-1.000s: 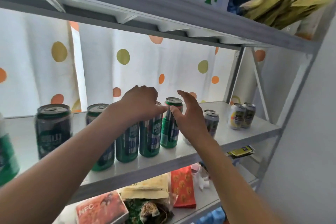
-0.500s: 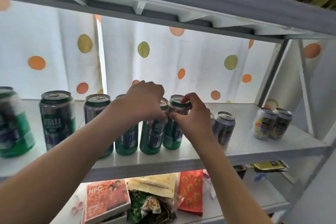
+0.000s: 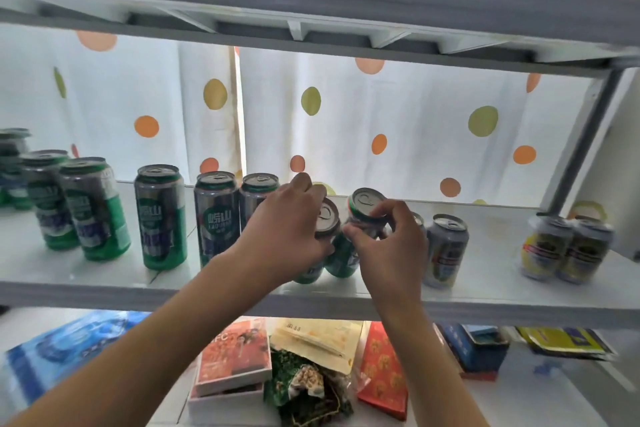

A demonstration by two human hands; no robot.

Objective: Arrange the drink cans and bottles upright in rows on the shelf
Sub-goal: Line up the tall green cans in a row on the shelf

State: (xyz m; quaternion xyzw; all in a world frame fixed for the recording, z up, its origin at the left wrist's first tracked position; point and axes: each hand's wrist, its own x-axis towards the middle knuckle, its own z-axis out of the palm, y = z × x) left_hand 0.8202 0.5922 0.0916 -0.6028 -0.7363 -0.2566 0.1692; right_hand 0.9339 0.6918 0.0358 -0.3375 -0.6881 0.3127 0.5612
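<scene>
Head view: each hand (image 3: pixel 287 236) (image 3: pixel 388 246) round a tilted can (image 3: pixel 325 218) (image 3: pixel 363 210).

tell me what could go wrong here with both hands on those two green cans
1. The left hand and right hand each grip a green can, the left can and the right can, both tipped toward the camera; one could slip and roll off the shelf's front edge.
2. The silver can stands close beside the right hand; a sideways move of the wrist might knock it over.
</scene>
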